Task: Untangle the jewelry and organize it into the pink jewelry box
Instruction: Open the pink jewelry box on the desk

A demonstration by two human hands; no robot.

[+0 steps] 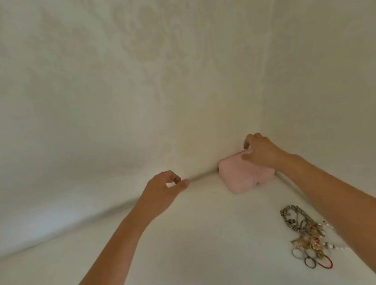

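Gripping the rounded pink jewelry box (241, 176) by its far edge, the right hand (259, 150) sits at the back of the white desk (213, 241); the left hand (163, 189) hovers loosely curled, empty. 1 tangled heap of chains and pearls (307, 236) lies beside the right forearm (335, 198).

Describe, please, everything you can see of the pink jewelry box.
The pink jewelry box is a pale pink case with rounded corners and a matte, soft-looking skin. It looks closed, with a small round clasp on its near face. It sits in the far corner of the white surface, against the backdrop. The right hand grips its far top edge.
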